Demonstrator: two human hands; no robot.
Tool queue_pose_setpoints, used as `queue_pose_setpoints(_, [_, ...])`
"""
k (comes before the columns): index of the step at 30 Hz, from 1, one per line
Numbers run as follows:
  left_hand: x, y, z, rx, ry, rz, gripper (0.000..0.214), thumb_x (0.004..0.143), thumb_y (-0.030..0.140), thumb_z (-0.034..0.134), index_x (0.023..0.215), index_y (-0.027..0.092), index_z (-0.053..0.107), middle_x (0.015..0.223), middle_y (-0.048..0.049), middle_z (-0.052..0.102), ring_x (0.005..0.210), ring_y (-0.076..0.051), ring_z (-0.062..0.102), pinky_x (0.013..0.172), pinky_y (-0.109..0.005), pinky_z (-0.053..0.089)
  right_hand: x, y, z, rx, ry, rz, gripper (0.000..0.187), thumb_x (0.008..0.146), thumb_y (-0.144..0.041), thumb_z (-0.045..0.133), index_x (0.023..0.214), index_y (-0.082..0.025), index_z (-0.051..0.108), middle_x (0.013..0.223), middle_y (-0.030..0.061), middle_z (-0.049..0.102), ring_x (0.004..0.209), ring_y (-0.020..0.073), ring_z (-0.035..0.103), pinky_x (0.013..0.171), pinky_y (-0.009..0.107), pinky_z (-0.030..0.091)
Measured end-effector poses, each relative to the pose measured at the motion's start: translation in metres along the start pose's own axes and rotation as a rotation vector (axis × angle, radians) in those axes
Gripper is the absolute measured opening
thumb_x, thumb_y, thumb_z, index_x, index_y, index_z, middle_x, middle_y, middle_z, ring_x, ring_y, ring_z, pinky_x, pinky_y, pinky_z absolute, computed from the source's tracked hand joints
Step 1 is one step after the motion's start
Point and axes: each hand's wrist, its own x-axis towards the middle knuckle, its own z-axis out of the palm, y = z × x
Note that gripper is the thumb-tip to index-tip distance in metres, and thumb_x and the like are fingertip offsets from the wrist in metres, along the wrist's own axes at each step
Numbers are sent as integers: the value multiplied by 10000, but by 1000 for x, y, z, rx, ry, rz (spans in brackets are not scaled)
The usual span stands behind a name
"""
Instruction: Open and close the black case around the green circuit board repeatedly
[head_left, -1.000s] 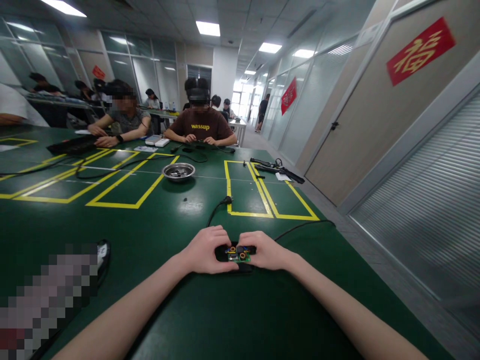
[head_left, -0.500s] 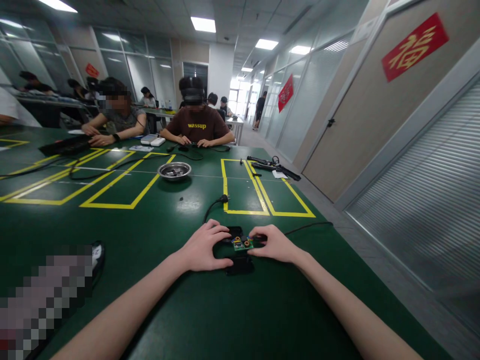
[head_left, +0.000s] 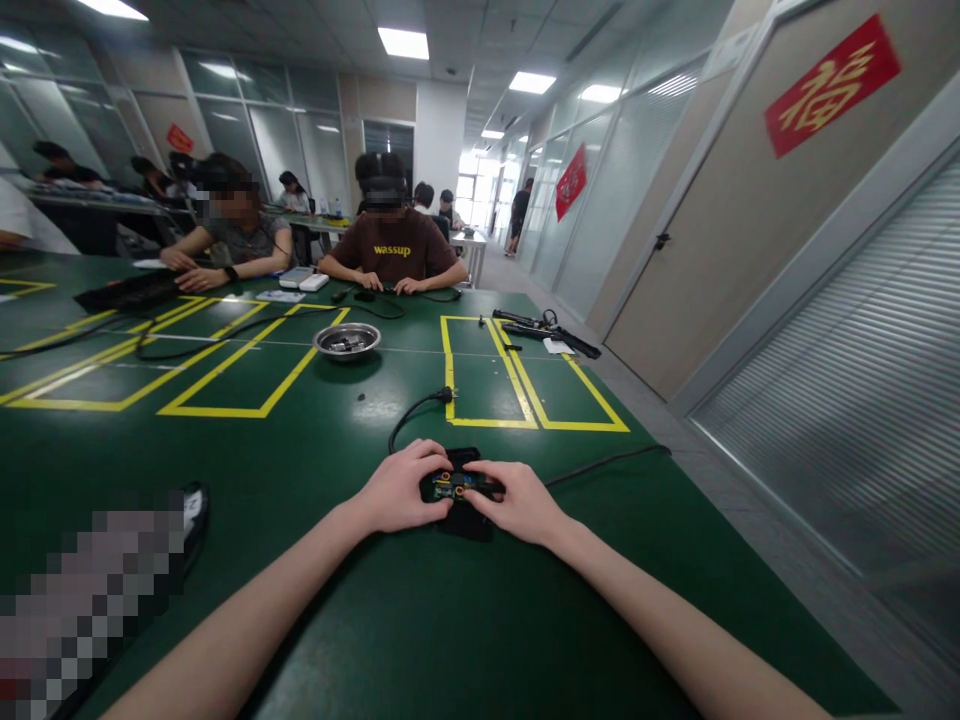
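Note:
A small green circuit board (head_left: 452, 488) with copper-coloured coils is gripped between my two hands, above the table. My left hand (head_left: 405, 487) curls around its left end, thumb in front and fingers behind. At the right end, my right hand (head_left: 520, 497) pinches it the same way, with a dark part beside its fingers. Behind the board lies a black plastic case piece (head_left: 466, 455), partly covered by my fingers. Another flat black piece (head_left: 471, 525) lies just in front, close to both thumbs.
A black power plug (head_left: 445, 396) and its cord lie beyond my hands; another black cable (head_left: 615, 462) runs right. A metal bowl (head_left: 347, 342) holds small parts. Dark tools (head_left: 551, 333) lie at the far right. Two people sit across the green table (head_left: 360, 640), which bears yellow tape outlines.
Both hands and the circuit board have moved slightly left. My right hand has come closer to my left, and the board now sits over the black pieces. The plug's cord has shifted left.

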Motion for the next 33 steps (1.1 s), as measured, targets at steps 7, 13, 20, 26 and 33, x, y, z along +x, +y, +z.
queue_pose_setpoints(7, [-1,-5,-1,-2,5,-29,211,777,274,721,978,213,709,1261,-80,614,1071,-238,653,947,-342,534,1,-2,-8,-6,-35,-12,358,798,-364,755,1108,-187,760,1030,88,779,821,226,738,675,295,582])
queue_pose_setpoints(13, [-2,-9,-4,-42,44,-40,367,811,341,705,1155,217,668,1298,-97,557,1018,-220,654,909,-343,539,3,2,-1,-34,39,14,297,788,-331,763,1059,-208,768,1016,75,782,779,216,737,671,304,588])
queue_pose_setpoints(20, [-2,-18,-21,-89,36,-90,77,804,236,599,832,176,639,809,-18,629,718,-149,582,642,-238,465,5,2,-8,-88,60,6,317,847,-362,714,1116,-195,723,945,66,775,772,214,715,705,315,546])
queue_pose_setpoints(26, [0,-18,-29,-149,-34,-136,243,860,343,601,724,155,674,624,0,631,569,-111,538,547,-206,406,5,8,-40,-263,-66,-101,209,951,-270,557,844,-188,717,769,47,711,684,189,642,635,291,442])
queue_pose_setpoints(33, [0,-13,-39,-407,-54,-247,263,822,381,637,725,140,678,592,11,603,538,-102,508,519,-206,381,2,10,-55,-189,-114,-207,305,1009,-308,487,905,-197,751,865,67,752,763,203,681,704,300,468])
